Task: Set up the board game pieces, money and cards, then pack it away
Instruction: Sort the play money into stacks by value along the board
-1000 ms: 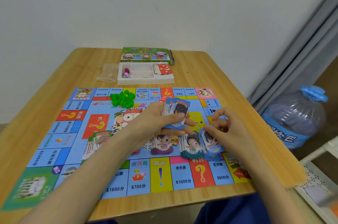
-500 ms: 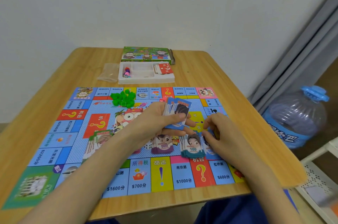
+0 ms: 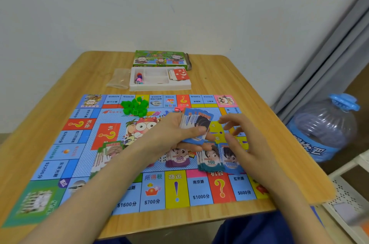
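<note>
Wooden bench (image 3: 219, 76), board (image 3: 175, 190) spread flat. Left hand (image 3: 173, 130) grips the blue note stack (image 3: 196, 124), long axis pointing away from the person; right hand (image 3: 239, 144) has lifted off the blue pile (image 3: 229, 162) below it, fingers loose, empty.

Bare wood of the desk (image 3: 249, 88) is lying open along both sides of the board (image 3: 79, 164), giving a way to the far end. Money stacks, from the green stack (image 3: 107, 154) to the blue stack (image 3: 229, 161), are crowding the board's near middle. The green houses (image 3: 134, 106) are blocking its far left. The tray (image 3: 159, 87), box (image 3: 159, 60) and plastic bag (image 3: 118, 79) are filling the far middle. The left grip (image 3: 173, 130), holding fanned notes (image 3: 196, 126), is occupying the centre, with the right grip (image 3: 239, 140) just beside it.
</note>
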The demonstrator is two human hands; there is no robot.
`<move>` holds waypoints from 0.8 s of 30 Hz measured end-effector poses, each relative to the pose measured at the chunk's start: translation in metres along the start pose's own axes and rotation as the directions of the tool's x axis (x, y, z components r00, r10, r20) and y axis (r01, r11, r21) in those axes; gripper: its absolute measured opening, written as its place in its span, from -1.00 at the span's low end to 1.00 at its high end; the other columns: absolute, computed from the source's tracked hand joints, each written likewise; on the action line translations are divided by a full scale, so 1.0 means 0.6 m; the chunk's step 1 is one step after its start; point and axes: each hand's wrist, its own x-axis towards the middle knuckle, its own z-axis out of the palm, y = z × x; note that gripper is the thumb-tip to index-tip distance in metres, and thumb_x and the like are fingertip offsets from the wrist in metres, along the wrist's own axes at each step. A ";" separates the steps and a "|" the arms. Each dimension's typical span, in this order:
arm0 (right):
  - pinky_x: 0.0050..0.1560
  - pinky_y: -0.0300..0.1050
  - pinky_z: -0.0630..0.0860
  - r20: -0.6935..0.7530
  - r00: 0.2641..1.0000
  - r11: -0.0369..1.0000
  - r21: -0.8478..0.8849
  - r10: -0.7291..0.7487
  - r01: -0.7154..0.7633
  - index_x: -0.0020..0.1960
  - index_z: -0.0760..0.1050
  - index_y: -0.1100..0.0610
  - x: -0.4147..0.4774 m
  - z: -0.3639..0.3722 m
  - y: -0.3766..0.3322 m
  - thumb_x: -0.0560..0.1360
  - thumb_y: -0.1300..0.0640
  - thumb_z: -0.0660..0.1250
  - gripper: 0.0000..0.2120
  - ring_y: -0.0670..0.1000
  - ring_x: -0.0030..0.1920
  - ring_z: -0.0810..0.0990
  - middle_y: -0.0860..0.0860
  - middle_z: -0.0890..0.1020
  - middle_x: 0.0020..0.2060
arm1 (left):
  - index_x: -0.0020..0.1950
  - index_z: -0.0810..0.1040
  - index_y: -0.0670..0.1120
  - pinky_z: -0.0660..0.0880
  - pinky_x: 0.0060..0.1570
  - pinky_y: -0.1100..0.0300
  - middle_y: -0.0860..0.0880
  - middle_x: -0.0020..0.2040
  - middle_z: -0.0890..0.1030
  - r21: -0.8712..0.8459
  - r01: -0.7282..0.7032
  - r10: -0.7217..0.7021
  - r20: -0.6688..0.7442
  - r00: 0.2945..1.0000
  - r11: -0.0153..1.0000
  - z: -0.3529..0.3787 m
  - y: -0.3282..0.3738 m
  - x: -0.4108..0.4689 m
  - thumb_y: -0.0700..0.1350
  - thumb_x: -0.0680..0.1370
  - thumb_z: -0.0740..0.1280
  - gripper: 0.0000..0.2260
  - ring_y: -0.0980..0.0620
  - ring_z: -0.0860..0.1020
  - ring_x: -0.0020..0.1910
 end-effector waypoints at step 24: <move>0.05 -0.41 0.41 -0.047 0.999 0.993 0.116 -0.019 0.025 0.09 0.56 -0.11 0.002 -0.004 -0.007 0.50 0.01 0.21 -0.78 -0.21 0.11 0.54 -0.26 0.58 0.10 | 0.06 0.57 -0.09 0.60 -0.30 0.29 -0.11 -0.13 0.71 -0.026 0.004 -0.004 0.025 1.000 1.000 0.000 -0.004 0.002 -0.06 0.40 0.34 -0.74 -0.07 0.69 -0.18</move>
